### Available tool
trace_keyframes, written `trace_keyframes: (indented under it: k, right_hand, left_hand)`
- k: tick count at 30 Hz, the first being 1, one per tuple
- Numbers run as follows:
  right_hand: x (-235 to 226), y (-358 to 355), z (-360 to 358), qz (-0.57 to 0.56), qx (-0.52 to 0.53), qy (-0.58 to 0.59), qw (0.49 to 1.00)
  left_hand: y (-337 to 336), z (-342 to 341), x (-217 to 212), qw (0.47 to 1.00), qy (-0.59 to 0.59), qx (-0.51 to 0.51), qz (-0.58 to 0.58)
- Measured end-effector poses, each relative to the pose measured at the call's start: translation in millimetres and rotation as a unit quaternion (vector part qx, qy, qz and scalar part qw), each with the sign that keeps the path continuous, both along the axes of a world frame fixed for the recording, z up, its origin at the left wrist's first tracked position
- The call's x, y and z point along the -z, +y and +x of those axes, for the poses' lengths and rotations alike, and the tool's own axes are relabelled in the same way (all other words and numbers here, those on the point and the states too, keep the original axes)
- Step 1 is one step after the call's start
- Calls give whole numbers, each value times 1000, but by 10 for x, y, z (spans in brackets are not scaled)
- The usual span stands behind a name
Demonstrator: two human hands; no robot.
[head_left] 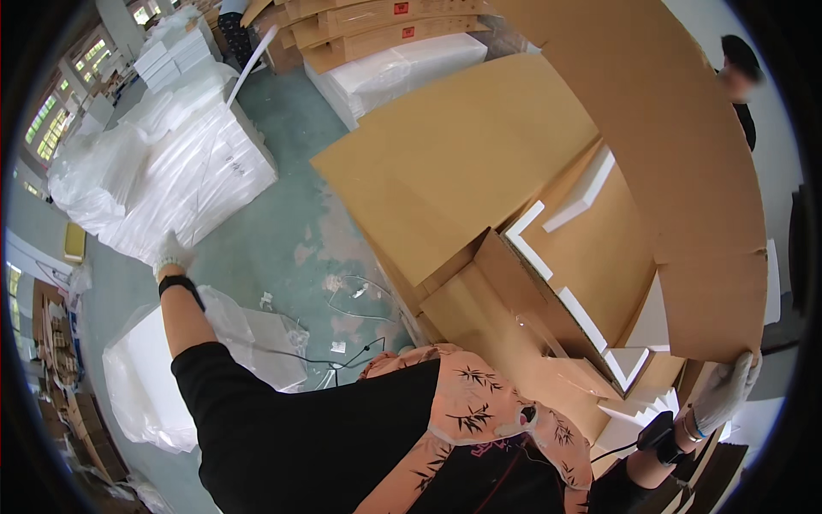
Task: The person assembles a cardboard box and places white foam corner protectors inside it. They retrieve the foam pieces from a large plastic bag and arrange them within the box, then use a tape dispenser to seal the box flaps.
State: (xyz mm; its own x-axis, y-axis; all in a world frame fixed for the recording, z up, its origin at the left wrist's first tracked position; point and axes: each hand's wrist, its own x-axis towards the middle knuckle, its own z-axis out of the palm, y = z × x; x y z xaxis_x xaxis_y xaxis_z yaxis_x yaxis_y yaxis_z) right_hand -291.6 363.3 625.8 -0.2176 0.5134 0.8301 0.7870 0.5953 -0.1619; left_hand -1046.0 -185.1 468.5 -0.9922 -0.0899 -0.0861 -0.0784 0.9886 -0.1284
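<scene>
My left hand (174, 254), in a white glove with a dark band at the wrist, is stretched out to the left. It overlaps the lower edge of a stack wrapped in clear plastic (193, 176); whether it touches the stack I cannot tell. Its fingers look loosely extended, with nothing visible in them. At the lower right my right hand (726, 396), also gloved, is closed on the lower corner of a long brown cardboard sheet (685, 171). The sheet arches up beside an open cardboard box (522, 287). White foam corner strips (582, 319) line the box's edge.
A flat cardboard panel (462, 146) leans beyond the box. Plastic-wrapped white sheets (145, 368) lie at the lower left, near a cable (338, 364) on the green floor. Cardboard stacks (385, 26) stand at the back. Another person (741, 81) is at the far right.
</scene>
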Motion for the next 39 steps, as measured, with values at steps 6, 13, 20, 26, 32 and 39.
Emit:
trace_keyframes:
  k: [6, 13, 20, 26, 32, 39]
  right_hand:
    - [4, -106, 178, -199, -90, 414, 884]
    - [-74, -829, -4, -8, -69, 165, 984]
    - [148, -1265, 548, 75, -85, 100, 989]
    - [577, -1036, -57, -129, -333, 617, 702]
    - [886, -513, -191, -248, -189, 648, 695]
    - [799, -373, -220, -249, -131, 571, 772]
  left_hand:
    - [855, 233, -718, 979, 23, 201, 36]
    - [3265, 1324, -1471, 394, -416, 210, 792]
    - [4519, 1650, -652, 340, -461, 51, 818]
    - [4846, 2243, -414, 391, -421, 61, 816]
    - [4755, 2419, -494, 330, -479, 153, 799]
    - [4637, 2567, -619, 356, -400, 115, 837]
